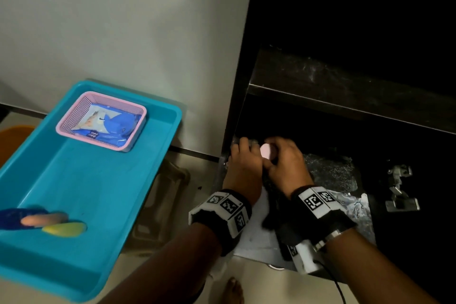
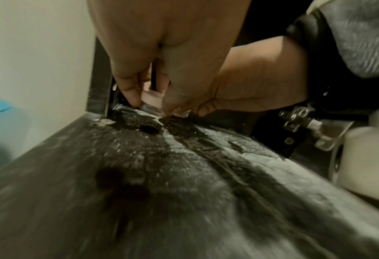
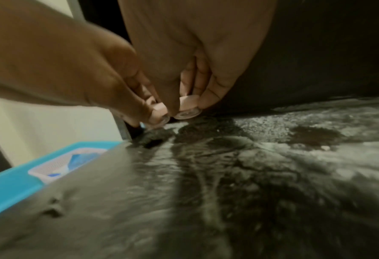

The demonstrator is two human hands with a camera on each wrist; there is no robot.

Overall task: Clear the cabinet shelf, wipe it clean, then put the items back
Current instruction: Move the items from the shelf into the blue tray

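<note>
Working through the clearing stage, judging by the layout: lifting the last small items out of the back left corner of the cabinet shelf (image 3: 272,175). Pinching one pink-lidded jar (image 3: 189,106) with the right hand (image 1: 283,165), fingers curled narrowly round the lid, the clear base hovering just above or touching the board; hard telling which. Gripping a second pink-lidded jar (image 3: 159,113) in the curled fingers of the left hand (image 1: 243,163), right beside the first, close against the cabinet's side wall.

Already sitting outside, on the blue tray (image 1: 172,111) to the left of the cabinet: a pink basket (image 1: 138,108) carrying a blue packet (image 1: 118,123), plus some blurred blue, orange and yellow pieces (image 1: 49,222) at the near end. Seeing nothing else on the lit part of the shelf, though not seeing into the dark far side.

Leaving, apparently, all of the wiping: white powder (image 3: 316,126) and dark blotches covering the board. Putting items back also waiting.

Crowding both hands into one tight corner, risking knocking one jar against the other. Noting a metal hinge (image 1: 399,187) to the right and an upper shelf (image 1: 345,96) overhanging, limiting headroom on lifting out
</note>
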